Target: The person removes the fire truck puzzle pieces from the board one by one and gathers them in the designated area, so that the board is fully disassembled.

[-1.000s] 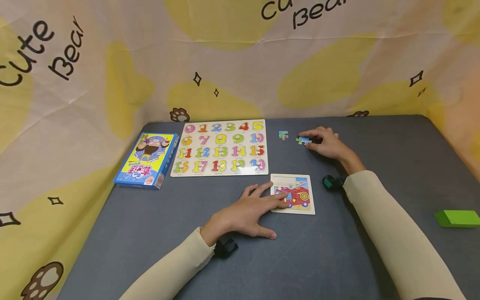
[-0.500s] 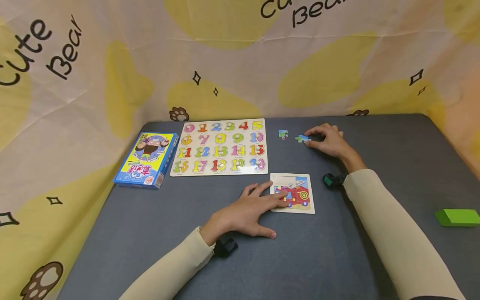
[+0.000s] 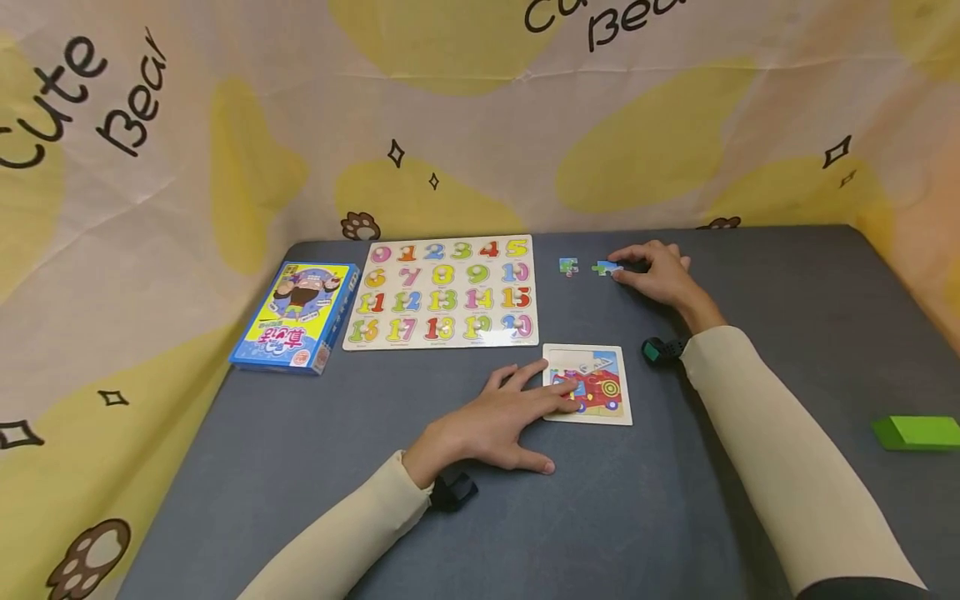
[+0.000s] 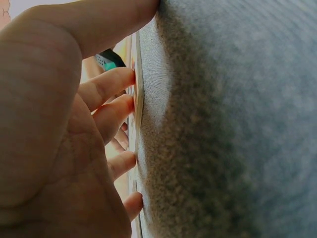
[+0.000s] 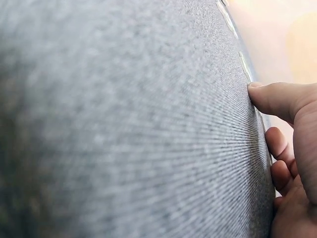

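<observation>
My left hand (image 3: 495, 421) lies with fingers spread, several fingertips resting on a small square picture puzzle (image 3: 606, 392) that shows a red fire engine in a pale frame. In the left wrist view, its fingers (image 4: 113, 119) reach to the thin edge of the puzzle board (image 4: 138, 99). At the back of the table, my right hand (image 3: 660, 273) pinches the right end of a blue-and-green jigsaw piece (image 3: 603, 267) between thumb and index finger. The right wrist view has the thumb (image 5: 277, 99) down at the tabletop. Left of that piece lies another small jigsaw piece (image 3: 568, 266).
A number board (image 3: 422, 293) with coloured numerals lies left of the loose pieces. Beside it is a blue-and-yellow box (image 3: 295, 317). A green block (image 3: 917, 433) sits at the right edge. A printed cloth (image 3: 465, 117) hangs behind the grey table (image 3: 637, 517).
My right hand's fingers have shifted to the jigsaw piece's right end, and the piece has slid slightly away and turned a little. The left hand stays on the puzzle.
</observation>
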`<state>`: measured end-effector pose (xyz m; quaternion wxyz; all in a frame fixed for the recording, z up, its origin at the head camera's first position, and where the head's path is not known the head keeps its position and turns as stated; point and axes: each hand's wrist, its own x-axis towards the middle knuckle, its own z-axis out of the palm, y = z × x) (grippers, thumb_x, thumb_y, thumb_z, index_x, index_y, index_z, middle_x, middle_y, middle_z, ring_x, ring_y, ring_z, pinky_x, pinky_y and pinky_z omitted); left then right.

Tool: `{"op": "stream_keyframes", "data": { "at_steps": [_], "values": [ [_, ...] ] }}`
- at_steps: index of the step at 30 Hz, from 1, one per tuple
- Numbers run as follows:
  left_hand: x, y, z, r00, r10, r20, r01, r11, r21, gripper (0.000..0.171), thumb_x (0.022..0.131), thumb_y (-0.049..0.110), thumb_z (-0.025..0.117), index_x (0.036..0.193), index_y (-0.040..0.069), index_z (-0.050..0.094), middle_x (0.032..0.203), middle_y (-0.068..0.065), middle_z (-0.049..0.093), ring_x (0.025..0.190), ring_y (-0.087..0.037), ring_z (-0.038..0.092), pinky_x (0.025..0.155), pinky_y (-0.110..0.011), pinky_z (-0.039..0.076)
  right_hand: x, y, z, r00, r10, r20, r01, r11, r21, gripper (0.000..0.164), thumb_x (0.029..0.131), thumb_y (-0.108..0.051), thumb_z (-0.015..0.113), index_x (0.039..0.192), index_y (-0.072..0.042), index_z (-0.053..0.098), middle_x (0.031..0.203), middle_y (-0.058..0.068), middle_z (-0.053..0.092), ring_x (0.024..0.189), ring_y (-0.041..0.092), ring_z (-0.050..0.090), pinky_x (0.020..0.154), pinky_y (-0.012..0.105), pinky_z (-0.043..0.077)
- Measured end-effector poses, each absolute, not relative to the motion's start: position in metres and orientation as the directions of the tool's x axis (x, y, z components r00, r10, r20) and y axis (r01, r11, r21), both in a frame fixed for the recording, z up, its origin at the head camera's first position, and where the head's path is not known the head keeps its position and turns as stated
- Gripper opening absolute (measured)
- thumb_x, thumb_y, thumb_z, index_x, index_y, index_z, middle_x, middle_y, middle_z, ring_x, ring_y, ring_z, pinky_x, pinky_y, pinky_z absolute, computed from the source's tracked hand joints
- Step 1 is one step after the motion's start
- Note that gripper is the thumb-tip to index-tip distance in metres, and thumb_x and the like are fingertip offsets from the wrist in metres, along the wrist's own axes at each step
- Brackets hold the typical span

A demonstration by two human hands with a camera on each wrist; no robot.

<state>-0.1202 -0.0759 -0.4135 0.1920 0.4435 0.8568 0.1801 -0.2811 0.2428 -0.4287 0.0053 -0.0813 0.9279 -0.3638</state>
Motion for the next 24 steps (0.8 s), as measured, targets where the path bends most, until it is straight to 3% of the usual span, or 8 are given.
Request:
{"op": "stream_keyframes", "data": {
  "at_steps": [24],
  "values": [
    [-0.1196,-0.0748,-0.4132,-0.535,0.829,-0.163,0.690,0.541,0.481,0.077,0.087,0.050,0.077,0.155,0.031,0.043,0.170,0.013,0.022,0.161,-0.027,0.001,0.124,-0.058,0.009,-0.2865,0.2396,-0.4310,-0.991,-0.123,0.053,-0.127,0.741,-0.659,0.036,0.098,-0.027,0.068,0.130,-0.010,0.069,0.122,0.022,0.053,0.111,0.039,0.033,0.093,0.058,0.010]
  ]
}}
